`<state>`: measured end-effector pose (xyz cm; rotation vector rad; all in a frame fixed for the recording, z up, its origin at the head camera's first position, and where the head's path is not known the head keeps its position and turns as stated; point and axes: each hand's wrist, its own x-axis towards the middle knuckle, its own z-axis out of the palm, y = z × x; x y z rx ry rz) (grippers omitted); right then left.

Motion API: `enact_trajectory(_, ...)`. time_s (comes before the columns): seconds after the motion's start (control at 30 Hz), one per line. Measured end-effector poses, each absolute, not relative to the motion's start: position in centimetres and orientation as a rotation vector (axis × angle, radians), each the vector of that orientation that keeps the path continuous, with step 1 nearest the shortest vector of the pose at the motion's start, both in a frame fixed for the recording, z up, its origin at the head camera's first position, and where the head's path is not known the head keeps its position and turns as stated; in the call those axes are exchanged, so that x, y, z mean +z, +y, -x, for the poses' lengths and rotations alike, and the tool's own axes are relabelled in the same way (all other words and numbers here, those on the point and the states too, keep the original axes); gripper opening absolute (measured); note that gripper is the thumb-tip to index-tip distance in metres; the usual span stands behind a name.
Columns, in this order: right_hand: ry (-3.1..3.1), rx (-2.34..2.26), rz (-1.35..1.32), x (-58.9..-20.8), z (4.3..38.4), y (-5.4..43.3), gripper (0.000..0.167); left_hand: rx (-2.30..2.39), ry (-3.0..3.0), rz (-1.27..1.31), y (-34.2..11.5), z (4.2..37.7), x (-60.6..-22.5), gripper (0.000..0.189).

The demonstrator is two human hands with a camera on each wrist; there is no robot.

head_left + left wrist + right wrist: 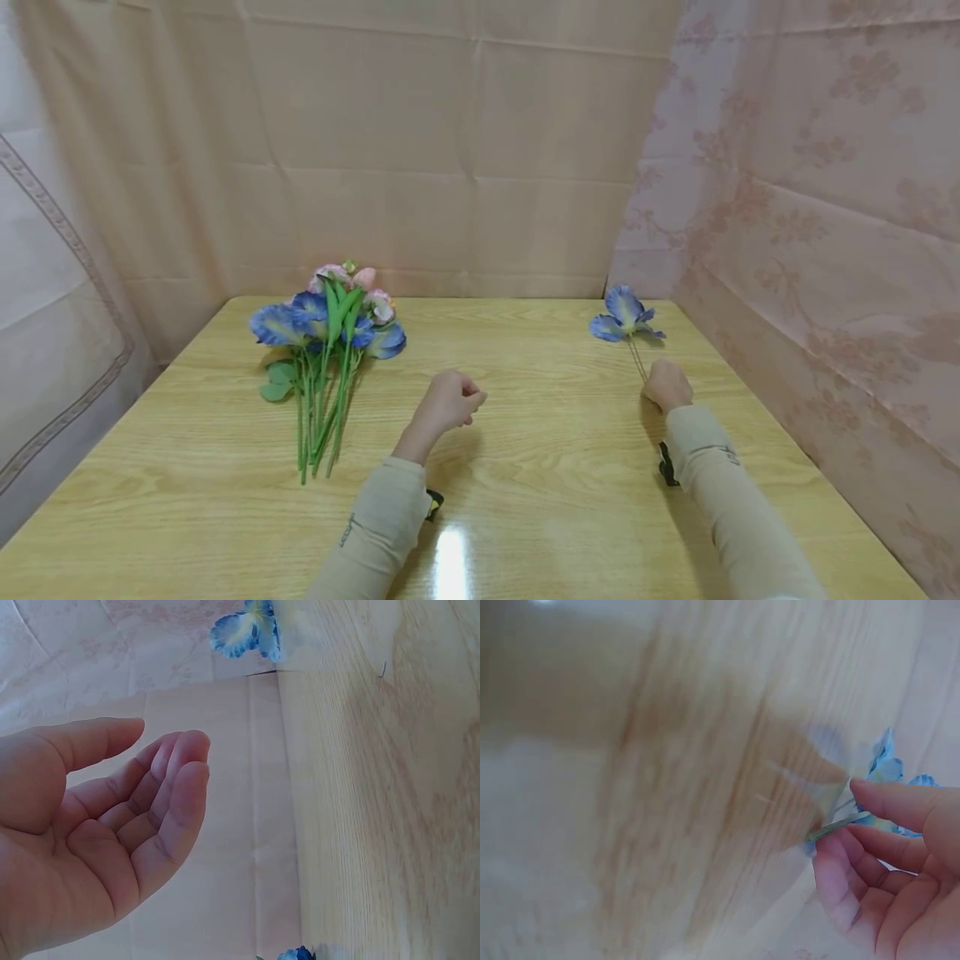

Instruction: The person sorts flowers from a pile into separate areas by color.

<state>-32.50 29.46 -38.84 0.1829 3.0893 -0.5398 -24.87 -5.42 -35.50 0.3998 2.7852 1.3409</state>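
A single blue iris (622,310), which looks artificial, lies toward the table's far right with its petals to the back. My right hand (667,385) holds its thin stem near the lower end. In the right wrist view, the stem (838,826) lies at the fingertips of the right hand (900,881), with the petals beyond the thumb. Over the middle of the table is my left hand (447,402), holding nothing. Its fingers are loosely bent and the thumb stands apart from them, as the left hand (112,825) shows in its wrist view.
On the left of the wood-grain table (540,500) lies a bunch of blue irises (279,325), pink and white flowers (381,307) and green stems (341,408). A beige curtain (450,150) hangs behind the table, and a patterned pink curtain (825,208) along its right side.
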Motion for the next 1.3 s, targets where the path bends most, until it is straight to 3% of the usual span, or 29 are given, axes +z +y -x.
enact_trajectory(0.13,3.085,-0.513,-0.181,-38.1,32.1,28.9,0.022,1.328,2.777,-0.384,-5.4,24.8,-35.5,0.018)
enact_trajectory(0.4,3.107,-0.684,-0.108,-37.0,31.8,26.1,0.042,1.313,2.781,-0.37,-5.6,24.9,-35.5,0.018)
enact_trajectory(0.63,3.144,-0.715,-0.021,-36.1,31.3,23.4,0.025,1.297,2.82,-0.361,-6.1,24.8,-35.4,0.018)
enact_trajectory(1.3,3.215,-0.792,0.335,-34.0,27.8,17.2,0.032,1.154,3.312,-0.241,-8.5,25.3,-34.9,0.013)
